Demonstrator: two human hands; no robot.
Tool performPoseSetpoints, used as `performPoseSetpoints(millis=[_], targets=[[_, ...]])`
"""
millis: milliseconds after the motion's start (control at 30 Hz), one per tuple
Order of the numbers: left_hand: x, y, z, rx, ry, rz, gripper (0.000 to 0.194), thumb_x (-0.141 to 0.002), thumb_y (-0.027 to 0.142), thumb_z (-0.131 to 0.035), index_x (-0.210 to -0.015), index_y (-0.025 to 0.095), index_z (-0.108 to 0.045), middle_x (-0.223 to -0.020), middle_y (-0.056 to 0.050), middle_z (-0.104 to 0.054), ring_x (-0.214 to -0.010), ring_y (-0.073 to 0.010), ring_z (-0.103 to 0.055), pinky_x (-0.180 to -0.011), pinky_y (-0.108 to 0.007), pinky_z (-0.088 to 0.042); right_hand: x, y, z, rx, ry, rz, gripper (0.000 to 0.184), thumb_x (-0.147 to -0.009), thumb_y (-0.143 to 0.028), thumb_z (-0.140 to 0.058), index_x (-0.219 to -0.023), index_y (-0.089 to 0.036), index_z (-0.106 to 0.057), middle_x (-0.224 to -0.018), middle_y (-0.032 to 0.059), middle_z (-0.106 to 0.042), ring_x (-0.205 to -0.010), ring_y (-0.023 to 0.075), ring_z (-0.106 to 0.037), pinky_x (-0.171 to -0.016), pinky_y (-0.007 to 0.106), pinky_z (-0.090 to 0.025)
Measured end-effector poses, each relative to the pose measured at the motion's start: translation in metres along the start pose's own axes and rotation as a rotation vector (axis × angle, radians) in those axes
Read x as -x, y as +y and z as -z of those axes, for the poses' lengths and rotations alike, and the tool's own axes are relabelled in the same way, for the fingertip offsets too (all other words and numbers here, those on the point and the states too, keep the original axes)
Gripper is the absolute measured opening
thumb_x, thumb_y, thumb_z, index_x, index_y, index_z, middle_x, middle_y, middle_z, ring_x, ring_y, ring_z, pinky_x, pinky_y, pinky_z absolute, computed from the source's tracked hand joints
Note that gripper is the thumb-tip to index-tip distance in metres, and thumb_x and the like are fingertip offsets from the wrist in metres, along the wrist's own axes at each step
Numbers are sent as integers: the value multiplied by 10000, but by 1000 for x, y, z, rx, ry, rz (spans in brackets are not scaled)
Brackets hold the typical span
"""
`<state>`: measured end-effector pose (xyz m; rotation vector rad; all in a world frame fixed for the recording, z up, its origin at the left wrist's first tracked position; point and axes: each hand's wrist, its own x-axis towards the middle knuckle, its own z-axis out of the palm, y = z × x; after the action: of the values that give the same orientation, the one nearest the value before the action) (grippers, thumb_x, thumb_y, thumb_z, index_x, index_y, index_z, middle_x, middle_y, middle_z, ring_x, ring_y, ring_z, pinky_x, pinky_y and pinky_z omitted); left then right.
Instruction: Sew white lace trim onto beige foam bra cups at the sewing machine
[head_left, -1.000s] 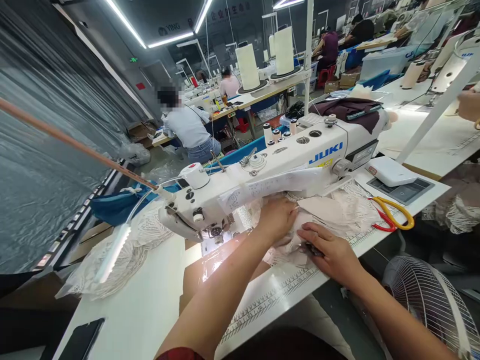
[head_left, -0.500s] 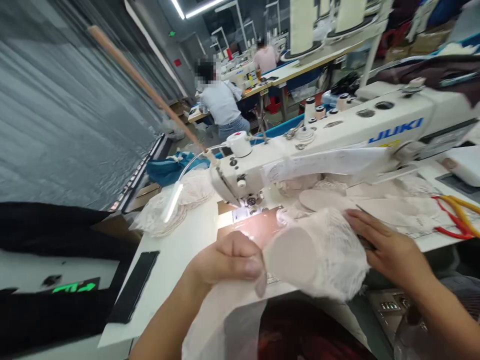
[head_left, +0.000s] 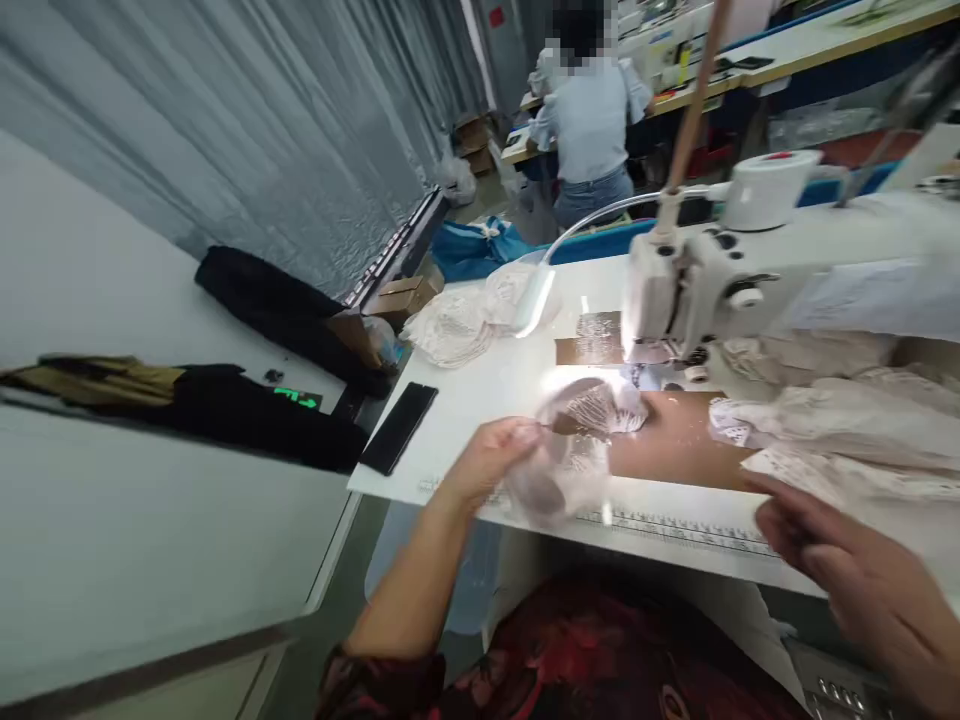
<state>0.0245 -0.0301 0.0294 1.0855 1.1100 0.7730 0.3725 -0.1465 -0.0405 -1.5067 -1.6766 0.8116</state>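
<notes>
Pinched in my left hand (head_left: 491,455) is the edge of a pale lace garment piece (head_left: 559,490) with a rounded cup, blurred by motion. It hangs over the front of the table, just left of the sewing machine's needle area (head_left: 694,365). My right hand (head_left: 855,565) is at the right, index finger stretched towards a heap of pale lace pieces (head_left: 840,420). Its other fingers are curled, and what they hold, if anything, is hidden. Whether the fingertip touches the lace, I cannot tell.
A brown sheet (head_left: 667,450) covers the machine bed. A stack of lace pieces (head_left: 454,325) lies at the back left, near a lit lamp (head_left: 534,300). A black phone (head_left: 399,428) lies at the table's left edge. A person (head_left: 592,115) sits ahead.
The view has swung left. My left hand came away from the heap, bringing the lace piece leftward. The right hand, on that piece half a second ago, is now apart from it.
</notes>
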Motion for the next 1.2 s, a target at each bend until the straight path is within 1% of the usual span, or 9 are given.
performPoseSetpoints(millis=[133,233,367,567,700,833,933,1100,1200], targets=[[-7,-28,-6,164,-221,82,573,-644,403,-846,-1108,114,-677,-924,-89,-708,-817,-179,-650,-770,-265,-487,-51,-66,-45,-74,-310,-7,440,-921,-481,-482,-1294,-298,-627,-1155,60,-714,-1047,279,-662,-885,392,-537],[-1,-31,-5,185,-350,91,553,-663,396,-838,-1109,116,-667,-973,-94,-696,-907,-211,-647,-827,-305,-490,-77,-88,-59,-168,-377,-97,431,-883,-526,-536,-1221,-300,-679,-1218,63,-692,-1104,287,-638,-892,392,-534],[3,-30,1,139,-427,66,510,-671,419,-829,-1043,110,-669,-974,-92,-688,-989,-257,-636,-884,-353,-489,-99,-98,-74,-253,-467,-149,449,-817,-566,-611,-1102,-244,-743,-1096,97,-730,-989,278,-666,-844,397,-540],[0,-29,9,25,-493,42,444,-729,408,-785,-1045,122,-663,-963,-60,-696,-917,-210,-653,-803,-291,-516,-106,-101,-94,-427,-541,-239,459,-797,-550,-649,-1122,-237,-731,-883,60,-733,-920,240,-656,-796,369,-529],[-3,-28,8,-94,-547,-43,542,-777,391,-740,-1247,155,-608,-1232,-109,-644,-1174,-282,-582,-951,-359,-487,-107,-98,-97,-412,-531,-201,419,-808,-534,-643,-1099,-249,-744,-883,52,-733,-836,218,-659,-748,343,-530],[-7,-17,17,-197,-548,-109,665,-772,315,-739,-1383,202,-501,-1421,-110,-515,-1329,-283,-461,-1047,-379,-426,-100,-89,-88,-252,-466,-121,424,-833,-541,-603,-1116,-255,-737,-970,71,-753,-894,258,-683,-782,374,-545],[-13,2,42,-369,-623,-28,456,-802,318,-694,-1219,146,-627,-1131,-105,-686,-1024,-230,-647,-846,-308,-515,-84,-66,-68,55,-318,-33,394,-859,-519,-572,-1144,-291,-719,-1169,54,-715,-1084,296,-647,-880,393,-529],[-22,34,87,-679,-131,-171,304,-797,359,-670,-1009,141,-665,-838,-16,-664,-741,-137,-600,-632,-210,-450,-55,-1,-29,736,55,277,498,-917,-513,-423,-1168,-178,-692,-1061,121,-725,-970,339,-663,-801,479,-521],[-20,40,91,-697,-86,-207,340,-814,410,-640,-1030,147,-657,-770,3,-633,-671,-119,-564,-595,-203,-427,-46,19,-15,882,166,366,479,-933,-447,-399,-1094,-112,-703,-1036,181,-692,-977,355,-645,-874,515,-479]])
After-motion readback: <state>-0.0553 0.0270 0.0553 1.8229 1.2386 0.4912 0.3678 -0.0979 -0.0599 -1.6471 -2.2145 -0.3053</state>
